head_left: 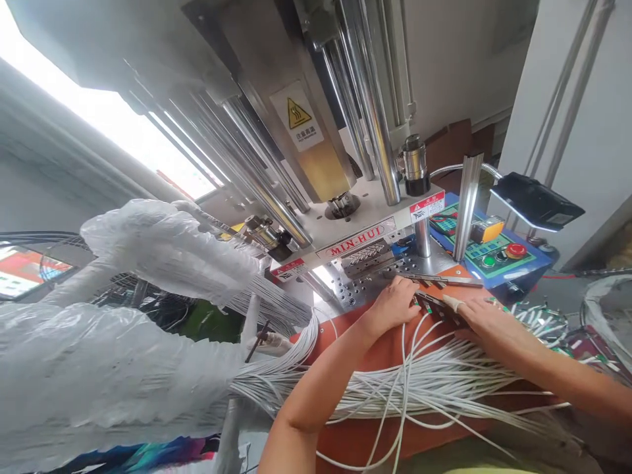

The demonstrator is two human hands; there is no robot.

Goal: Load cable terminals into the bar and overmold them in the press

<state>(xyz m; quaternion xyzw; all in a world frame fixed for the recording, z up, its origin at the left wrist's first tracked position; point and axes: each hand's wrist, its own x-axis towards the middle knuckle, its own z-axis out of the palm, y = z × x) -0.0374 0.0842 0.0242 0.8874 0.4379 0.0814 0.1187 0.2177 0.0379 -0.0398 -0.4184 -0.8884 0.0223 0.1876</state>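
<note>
My left hand (396, 301) is at the left end of a dark metal strip fixture (434, 307) on the orange work surface (353, 339), its fingers bent over the strip. Close by on the right, my right hand (474, 315) lies against the fixture's other end, with a pale wrap on one finger. What its fingers grip is hidden. Several white cables (419, 388) run below both hands, a few with ends at the strip. Behind the hands lies another long metal strip (459, 281).
A MIN-HUI press (355, 242) with steel columns stands just beyond my hands. Plastic-wrapped cable bundles (123, 375) fill the left. At right are a blue control box (530, 263) with a red button and a black lamp (536, 201). Green-tipped cable ends (543, 322) lie right.
</note>
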